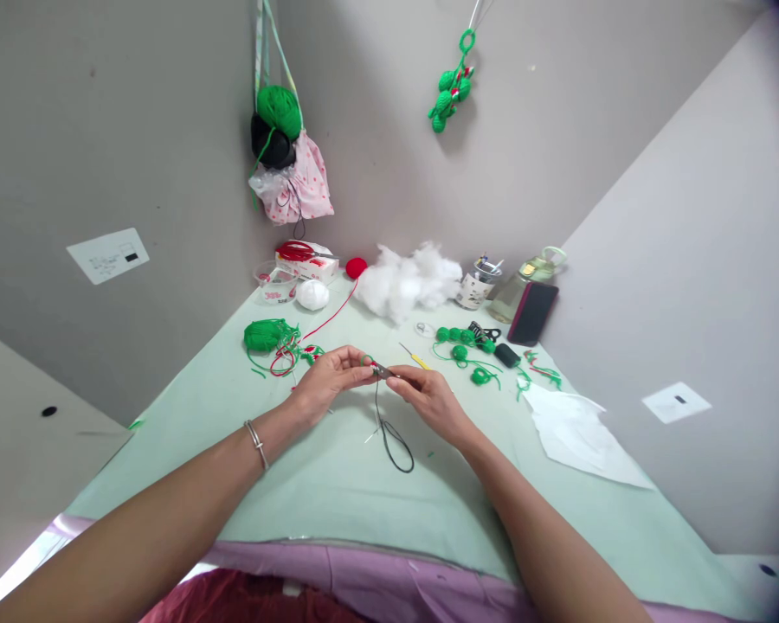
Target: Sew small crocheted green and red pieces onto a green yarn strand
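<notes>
My left hand (330,377) and my right hand (428,400) meet over the pale green table (337,484), fingers pinched together on a small red and green crocheted piece (371,364). A dark cord loop (393,437) hangs down from the pinch onto the table. A metal bracelet (257,444) sits on my left wrist. A yellow-handled crochet hook (415,356) lies just beyond my right hand.
Green yarn ball with red strands (267,336) at left. Several green crocheted balls (464,344), scissors (486,332), white paper (577,433) at right. White stuffing (408,281), cup (475,285), bottle (525,285), phone (533,313), boxes (305,262) at back. Bag with yarn (286,164) and green crochet ornament (451,86) hang on wall.
</notes>
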Motion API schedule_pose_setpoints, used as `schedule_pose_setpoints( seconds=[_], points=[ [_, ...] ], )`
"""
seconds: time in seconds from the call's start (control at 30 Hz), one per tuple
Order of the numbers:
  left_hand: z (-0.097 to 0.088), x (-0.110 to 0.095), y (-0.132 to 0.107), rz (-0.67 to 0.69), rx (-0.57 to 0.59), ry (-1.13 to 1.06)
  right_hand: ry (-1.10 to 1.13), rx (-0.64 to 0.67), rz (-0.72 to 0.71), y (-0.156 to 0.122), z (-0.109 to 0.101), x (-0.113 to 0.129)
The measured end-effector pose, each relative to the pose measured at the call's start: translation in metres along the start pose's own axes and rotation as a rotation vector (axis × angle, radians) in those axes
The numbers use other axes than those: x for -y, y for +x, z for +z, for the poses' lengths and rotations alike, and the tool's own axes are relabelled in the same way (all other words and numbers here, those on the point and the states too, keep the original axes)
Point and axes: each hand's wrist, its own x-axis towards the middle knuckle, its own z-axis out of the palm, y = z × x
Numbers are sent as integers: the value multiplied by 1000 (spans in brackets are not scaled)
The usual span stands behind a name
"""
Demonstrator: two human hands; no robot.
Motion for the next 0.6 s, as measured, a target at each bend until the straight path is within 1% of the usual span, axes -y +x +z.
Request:
schedule_pose_setpoints(
  seconds=[0.2,0.37,0.47,0.6],
  points=[
    [-1,-1,1,42,36,23,52,15,0,0,-2,2],
    [-1,-2,0,42,49,40,11,-8,-3,0,0,1],
    [-1,-2,0,48,57,60,-57,-52,-29,0,2,-1],
    [-3,0,1,44,74,71,-265,-159,-106,-1,5,-6]
  ],
)
